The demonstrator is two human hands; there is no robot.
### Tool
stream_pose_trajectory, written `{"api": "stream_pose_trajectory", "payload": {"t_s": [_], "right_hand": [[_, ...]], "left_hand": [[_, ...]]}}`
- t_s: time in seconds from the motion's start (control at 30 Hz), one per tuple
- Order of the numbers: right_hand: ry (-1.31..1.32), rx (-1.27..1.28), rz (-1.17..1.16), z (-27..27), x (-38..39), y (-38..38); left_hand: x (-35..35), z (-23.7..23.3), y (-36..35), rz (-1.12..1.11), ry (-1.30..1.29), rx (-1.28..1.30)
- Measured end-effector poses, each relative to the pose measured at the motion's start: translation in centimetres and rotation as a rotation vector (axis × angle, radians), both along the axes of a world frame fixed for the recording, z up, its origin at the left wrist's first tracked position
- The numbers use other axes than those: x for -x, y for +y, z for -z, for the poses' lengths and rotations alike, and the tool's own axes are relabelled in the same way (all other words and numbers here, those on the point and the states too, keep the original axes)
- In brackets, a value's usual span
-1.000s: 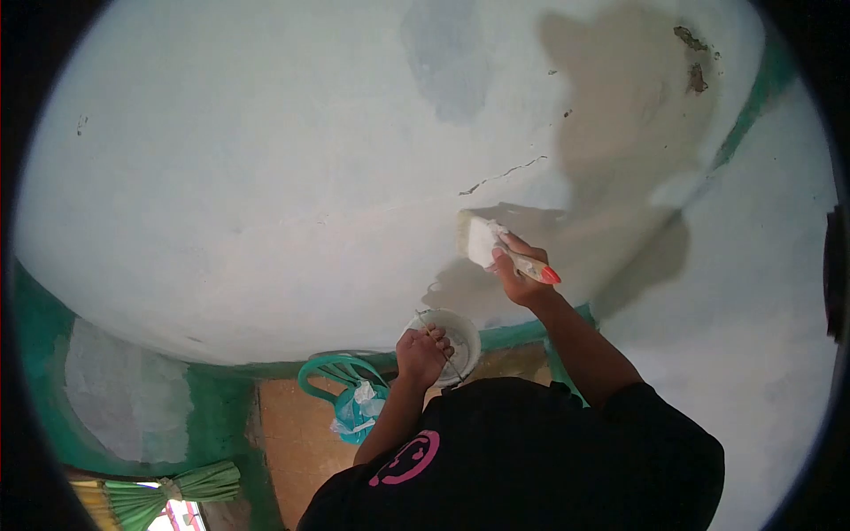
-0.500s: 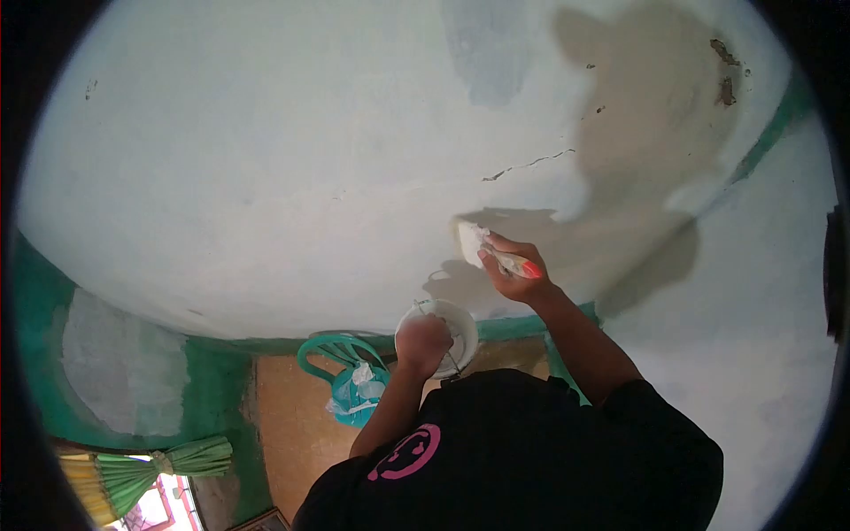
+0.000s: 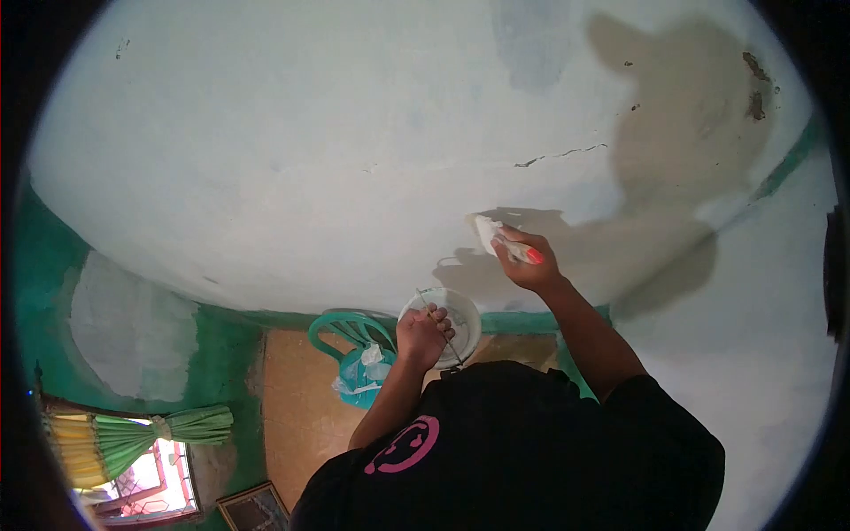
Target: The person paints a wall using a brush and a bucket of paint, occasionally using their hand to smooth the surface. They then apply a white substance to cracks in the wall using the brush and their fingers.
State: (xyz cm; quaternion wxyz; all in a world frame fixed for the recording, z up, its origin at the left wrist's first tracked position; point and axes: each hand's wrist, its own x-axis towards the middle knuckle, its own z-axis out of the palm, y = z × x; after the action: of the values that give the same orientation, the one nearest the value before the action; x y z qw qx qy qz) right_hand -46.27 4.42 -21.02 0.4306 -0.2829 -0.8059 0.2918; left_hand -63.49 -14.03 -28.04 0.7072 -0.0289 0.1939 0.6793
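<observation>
My right hand (image 3: 529, 260) is closed around the handle of a paintbrush (image 3: 489, 234), its red end showing behind the fingers. The white-coated bristles are at the pale wall (image 3: 354, 221). Below and to the left, my left hand (image 3: 425, 334) grips the thin wire handle of a white bucket (image 3: 469, 329), fingers curled round it. Pale paint shows inside the bucket. A long crack runs across the wall above the brush, and my shadow falls over the wall's right part.
A green plastic chair (image 3: 324, 329) with plastic bags (image 3: 367, 367) on it stands left of the bucket on a tan tiled floor (image 3: 288, 389). At lower left are a window (image 3: 150, 482) with a green curtain (image 3: 199, 425) and a framed picture (image 3: 255, 511).
The view has shifted, so the wall marks appear farther right and more of the window shows. The brush bristles now appear narrower and tilted; both hands keep their holds.
</observation>
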Motion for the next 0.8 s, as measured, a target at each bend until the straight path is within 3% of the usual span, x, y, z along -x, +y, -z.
{"api": "stream_pose_trajectory", "payload": {"t_s": [0.07, 0.13, 0.17, 0.27, 0.33, 0.4, 0.43, 0.5, 0.53, 0.6, 0.7, 0.8], "right_hand": [[0.154, -0.025, -0.055, 0.4, -0.6, 0.6], [0.307, -0.309, -0.061, -1.5, -1.9, 2.3], [0.319, -0.335, -0.038, -2.1, -2.5, 2.6], [0.193, -0.373, -0.066, -0.9, -4.6, 3.8], [0.081, -0.328, -0.042, 3.0, -6.0, 3.9], [-0.056, -0.074, 0.056, 9.7, -8.3, 4.5], [-0.051, -0.067, 0.068, 11.2, -9.3, 4.4], [-0.233, 0.663, 0.300, 12.8, -10.7, 3.5], [-0.222, 0.671, 0.316, 13.5, -11.7, 3.4], [0.408, 1.062, 0.505, 14.5, -13.7, 2.8], [0.665, 1.042, 0.621, 13.9, -17.2, 3.7], [0.860, 1.028, 0.727, 7.9, -18.0, 4.0]], "left_hand": [[0.2, 0.3, -0.2, -0.006, 0.010, -0.010], [-0.4, 0.6, 0.6, -0.029, 0.008, 0.039], [-0.7, 0.6, 0.8, -0.025, 0.009, 0.048], [-1.9, 0.2, 1.8, -0.030, 0.074, 0.086], [-2.6, 0.0, 2.3, -0.040, 0.081, 0.111], [-2.9, 1.0, 3.3, 0.022, 0.060, 0.075], [-3.0, 1.2, 3.6, 0.054, 0.051, 0.033], [-3.2, 0.7, 3.0, 0.050, 0.050, 0.033], [-3.2, 0.5, 3.0, 0.040, 0.044, 0.031], [-2.9, 0.7, 3.1, 0.075, 0.043, 0.034], [-3.1, 1.3, 3.1, 0.130, 0.046, 0.041], [-3.7, 1.0, 4.0, 0.190, 0.046, 0.043]]}}
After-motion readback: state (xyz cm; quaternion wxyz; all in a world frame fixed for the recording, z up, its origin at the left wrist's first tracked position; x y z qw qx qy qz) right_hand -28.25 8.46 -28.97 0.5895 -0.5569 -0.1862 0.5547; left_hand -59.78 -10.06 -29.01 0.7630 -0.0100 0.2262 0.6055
